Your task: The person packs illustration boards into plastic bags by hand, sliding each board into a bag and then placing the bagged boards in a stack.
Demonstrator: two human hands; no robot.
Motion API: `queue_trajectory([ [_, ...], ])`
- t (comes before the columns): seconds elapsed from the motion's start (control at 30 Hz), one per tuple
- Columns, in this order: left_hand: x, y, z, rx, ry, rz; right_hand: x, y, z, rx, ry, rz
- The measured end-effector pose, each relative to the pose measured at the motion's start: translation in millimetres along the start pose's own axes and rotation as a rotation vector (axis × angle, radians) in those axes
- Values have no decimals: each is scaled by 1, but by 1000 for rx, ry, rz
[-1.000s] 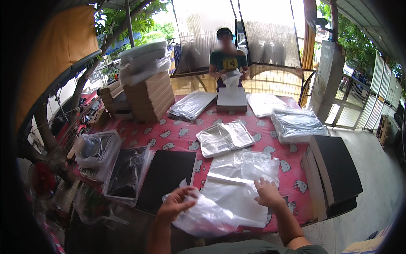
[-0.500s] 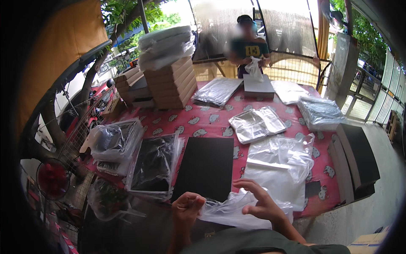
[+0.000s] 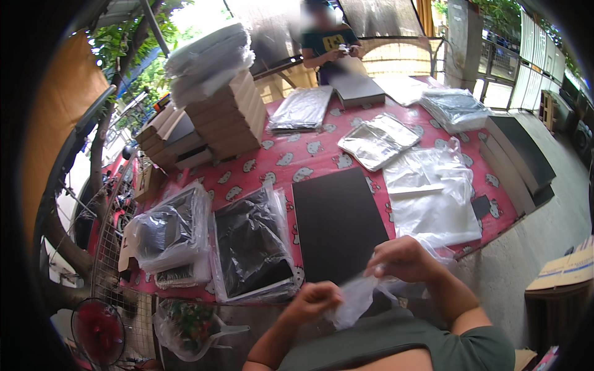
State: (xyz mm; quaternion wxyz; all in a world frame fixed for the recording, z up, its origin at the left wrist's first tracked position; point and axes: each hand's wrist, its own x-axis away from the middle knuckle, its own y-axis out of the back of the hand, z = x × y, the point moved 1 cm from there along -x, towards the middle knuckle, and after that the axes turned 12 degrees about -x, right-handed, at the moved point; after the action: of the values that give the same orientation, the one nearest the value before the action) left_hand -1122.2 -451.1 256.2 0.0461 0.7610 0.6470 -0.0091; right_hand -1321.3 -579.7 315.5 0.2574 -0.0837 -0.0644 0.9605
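A clear plastic bag (image 3: pixel 354 304) is stretched between my two hands, just off the table's near edge. My left hand (image 3: pixel 317 301) pinches one side of it with closed fingers. On its other side the fingers of my right hand (image 3: pixel 403 257) are also closed, higher up and over the near corner of a flat black board (image 3: pixel 337 216). That board lies bare on the pink patterned tablecloth (image 3: pixel 247 174). To its left rests a black board in clear plastic (image 3: pixel 252 238). A stack of clear plastic bags (image 3: pixel 430 210) spreads out to its right.
Plastic-wrapped items (image 3: pixel 170 229) are piled at the left edge, behind them tall stacked brown boxes (image 3: pixel 226 117). Black-topped boxes (image 3: pixel 520 157) stand along the right edge. Across the table another person (image 3: pixel 328 40) handles something small and white. A red fan (image 3: pixel 98 331) stands at lower left.
My right hand, open before, is now closed on the bag. The bag is raised and pulled between both hands. My view has shifted to the right and down.
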Motion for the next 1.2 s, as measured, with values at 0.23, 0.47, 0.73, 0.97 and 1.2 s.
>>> queue_trajectory([
  [0.23, -12, 33, 14, 361, 52, 448, -6, 18, -6, -42, 358, -29],
  [0.47, -30, 33, 2, 1025, -453, 234, 40, 39, -20, 334, -230, 475],
  [0.73, -49, 38, 1, 1067, -495, 160, 244, 116, -115, 279, -502, -678],
  [0.97, -70, 4, 3, 987, -382, 11, 302, 69, -165, 229, -821, -997],
  [1.2, -90, -25, -13, 1028, -335, 168, 308, 61, -143, 225, -786, -1097],
])
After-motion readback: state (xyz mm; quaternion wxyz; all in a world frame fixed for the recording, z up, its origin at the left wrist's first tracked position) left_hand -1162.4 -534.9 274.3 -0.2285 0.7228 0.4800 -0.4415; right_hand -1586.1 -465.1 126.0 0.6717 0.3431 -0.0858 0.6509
